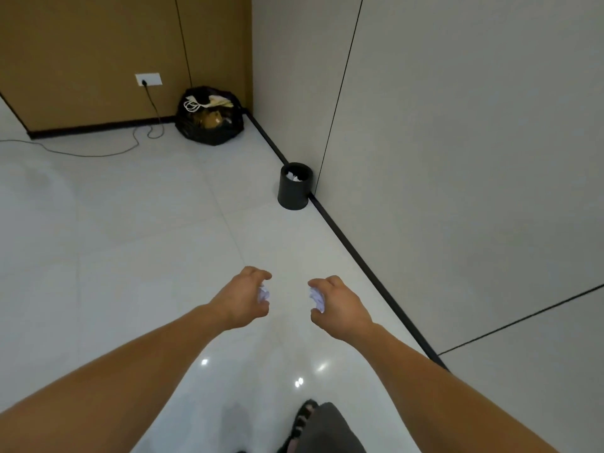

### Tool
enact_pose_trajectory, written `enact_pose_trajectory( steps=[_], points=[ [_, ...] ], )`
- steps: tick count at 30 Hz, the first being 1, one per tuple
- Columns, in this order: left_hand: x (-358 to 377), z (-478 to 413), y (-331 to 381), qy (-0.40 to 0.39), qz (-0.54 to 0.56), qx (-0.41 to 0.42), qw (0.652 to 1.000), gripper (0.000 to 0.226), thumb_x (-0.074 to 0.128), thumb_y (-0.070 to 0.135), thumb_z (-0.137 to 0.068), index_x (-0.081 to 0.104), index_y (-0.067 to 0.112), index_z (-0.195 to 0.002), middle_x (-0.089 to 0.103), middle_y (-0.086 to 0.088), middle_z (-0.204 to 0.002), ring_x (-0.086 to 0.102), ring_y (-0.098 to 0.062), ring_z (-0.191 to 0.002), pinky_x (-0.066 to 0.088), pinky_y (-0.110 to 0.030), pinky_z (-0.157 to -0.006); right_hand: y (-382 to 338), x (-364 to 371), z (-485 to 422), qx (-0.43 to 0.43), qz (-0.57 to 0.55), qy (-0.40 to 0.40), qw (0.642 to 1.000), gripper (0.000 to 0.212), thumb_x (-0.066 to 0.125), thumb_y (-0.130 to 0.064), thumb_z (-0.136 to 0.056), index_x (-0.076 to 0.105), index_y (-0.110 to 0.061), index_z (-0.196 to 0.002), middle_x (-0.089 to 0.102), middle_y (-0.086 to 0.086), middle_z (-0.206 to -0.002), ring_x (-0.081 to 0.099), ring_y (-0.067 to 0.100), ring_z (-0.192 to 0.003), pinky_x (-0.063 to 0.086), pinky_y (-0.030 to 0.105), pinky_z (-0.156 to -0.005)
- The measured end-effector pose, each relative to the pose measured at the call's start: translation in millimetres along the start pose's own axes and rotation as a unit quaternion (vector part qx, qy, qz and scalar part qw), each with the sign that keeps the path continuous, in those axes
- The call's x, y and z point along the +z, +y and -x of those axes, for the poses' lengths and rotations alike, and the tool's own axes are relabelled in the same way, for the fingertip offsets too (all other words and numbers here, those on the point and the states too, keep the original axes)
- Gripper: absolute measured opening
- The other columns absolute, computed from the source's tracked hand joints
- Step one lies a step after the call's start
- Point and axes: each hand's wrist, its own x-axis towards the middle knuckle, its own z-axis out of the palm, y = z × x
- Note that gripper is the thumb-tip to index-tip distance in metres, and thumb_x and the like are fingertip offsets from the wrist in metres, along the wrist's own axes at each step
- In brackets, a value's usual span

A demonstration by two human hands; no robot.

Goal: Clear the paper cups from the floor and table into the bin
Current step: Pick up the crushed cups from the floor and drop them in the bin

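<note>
paper cup crushed in left grip, second cup in right grip; best walk up to bin, release over its mouth.

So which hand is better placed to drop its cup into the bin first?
Right, but only slightly. The left hand grips a cup, the right hand another. The bin stands ahead, roughly between them, against the wall on the right hand's side.
</note>
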Motion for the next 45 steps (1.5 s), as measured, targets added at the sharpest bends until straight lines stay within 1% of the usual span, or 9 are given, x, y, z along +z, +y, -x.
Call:
enact_pose_trajectory(
  steps=[3,14,20,24,28,33,36,40,45],
  points=[
    [-24,-63,-8,-0.007,-0.001,0.005,1.0,0.059,0.064,0.023,-0.084,0.043,0.016,-0.139,0.042,-0.002,-0.137,0.051,-0.012,-0.112,0.034,-0.015,-0.088,1,-15,-66,-0.008,0.003,-0.005,1.0,0.059,0.06,-0.021,-0.089,0.042,-0.025,-0.145,0.043,0.0,-0.139,0.055,0.02,-0.117,0.044,0.026,-0.097],
    [-138,-286,-26,0.026,-0.03,-0.037,0.999,0.059,0.063,0.024,-0.085,0.043,0.018,-0.14,0.04,0.0,-0.139,0.053,-0.013,-0.111,0.036,-0.015,-0.09,0,-105,-331,-0.06,0.008,-0.004,0.998,0.058,0.058,-0.022,-0.087,0.043,-0.028,-0.143,0.042,-0.001,-0.137,0.055,0.021,-0.115,0.045,0.028,-0.094],
    [-172,-392,-44,0.001,-0.011,-0.05,0.999,0.06,0.064,0.024,-0.084,0.043,0.018,-0.139,0.039,0.0,-0.139,0.052,-0.014,-0.114,0.04,-0.018,-0.094,2,-136,-443,-0.051,0.01,-0.015,0.999,0.059,0.059,-0.022,-0.087,0.043,-0.028,-0.143,0.043,-0.002,-0.137,0.055,0.019,-0.116,0.043,0.025,-0.095],
    [-199,-484,-66,-0.009,-0.002,-0.037,0.999,0.061,0.066,0.023,-0.083,0.042,0.018,-0.14,0.039,-0.001,-0.139,0.051,-0.016,-0.115,0.043,-0.025,-0.098,2,-149,-528,-0.037,0.014,-0.01,0.999,0.058,0.059,-0.021,-0.087,0.044,-0.026,-0.142,0.044,-0.001,-0.136,0.054,0.019,-0.116,0.042,0.025,-0.093],
    [-239,-583,-84,-0.022,0.004,-0.004,1.0,0.062,0.067,0.023,-0.084,0.042,0.019,-0.141,0.039,-0.001,-0.139,0.051,-0.016,-0.115,0.041,-0.02,-0.095,-4,-171,-613,-0.002,0.013,0.01,1.0,0.056,0.06,-0.022,-0.086,0.046,-0.026,-0.14,0.044,0.0,-0.135,0.054,0.02,-0.115,0.043,0.024,-0.092],
    [-281,-687,-92,-0.043,-0.014,0.043,0.998,0.061,0.068,0.022,-0.083,0.043,0.017,-0.139,0.043,-0.006,-0.136,0.051,-0.02,-0.115,0.04,-0.022,-0.094,-15,-191,-697,0.027,-0.017,0.05,0.998,0.055,0.062,-0.023,-0.083,0.05,-0.026,-0.136,0.047,0.003,-0.131,0.056,0.022,-0.111,0.041,0.022,-0.089],
    [-292,-739,-96,-0.074,-0.016,0.046,0.996,0.064,0.07,0.021,-0.082,0.043,0.015,-0.139,0.043,-0.008,-0.134,0.052,-0.022,-0.115,0.039,-0.022,-0.095,-11,-193,-735,0.045,-0.021,0.031,0.998,0.053,0.062,-0.022,-0.083,0.051,-0.024,-0.135,0.048,0.004,-0.13,0.056,0.023,-0.109,0.046,0.026,-0.092],
    [-297,-818,-97,-0.1,-0.026,0.056,0.993,0.063,0.07,0.022,-0.082,0.044,0.015,-0.138,0.043,-0.008,-0.134,0.051,-0.023,-0.116,0.041,-0.025,-0.098,11,-204,-803,0.07,-0.034,0.04,0.996,0.054,0.061,-0.023,-0.083,0.05,-0.026,-0.136,0.048,0.004,-0.131,0.057,0.023,-0.109,0.046,0.026,-0.093],
    [-286,-922,-94,-0.132,-0.014,0.038,0.99,0.067,0.07,0.018,-0.083,0.039,0.014,-0.142,0.04,-0.009,-0.138,0.047,-0.024,-0.121,0.037,-0.024,-0.101,53,-213,-899,0.081,-0.042,0.012,0.996,0.047,0.06,-0.025,-0.087,0.05,-0.023,-0.133,0.048,0.007,-0.131,0.056,0.023,-0.11,0.047,0.027,-0.094]
  ],
)
